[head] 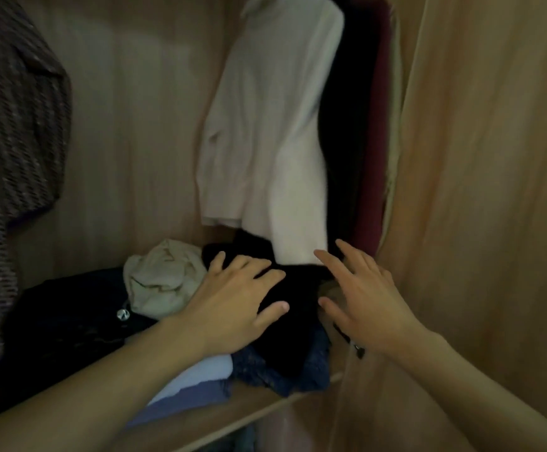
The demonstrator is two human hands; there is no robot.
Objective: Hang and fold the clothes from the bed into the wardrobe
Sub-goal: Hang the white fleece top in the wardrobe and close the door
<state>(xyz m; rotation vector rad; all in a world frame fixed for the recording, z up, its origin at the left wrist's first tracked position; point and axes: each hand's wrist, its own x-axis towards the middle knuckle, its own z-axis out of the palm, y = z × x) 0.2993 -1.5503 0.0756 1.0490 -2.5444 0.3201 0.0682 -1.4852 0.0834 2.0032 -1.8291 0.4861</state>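
A black folded garment point(291, 324) lies on top of a pile on the wardrobe shelf point(233, 409). My left hand point(233, 298) rests flat on it with straight, spread fingers. Just to the right, my right hand point(363, 301) hovers with open fingers beside the garment's edge, holding nothing. Under the black piece sits a dark blue knit point(285, 370) and a light blue folded cloth point(200, 376). A crumpled beige garment point(164, 282) lies behind my left hand.
A white top point(272, 125) hangs above the pile, with black and maroon clothes point(373, 125) behind it. A brown patterned shirt point(11, 125) hangs at the left. A dark garment with a button point(70, 321) fills the shelf's left. The wooden side wall point(493, 190) stands at right.
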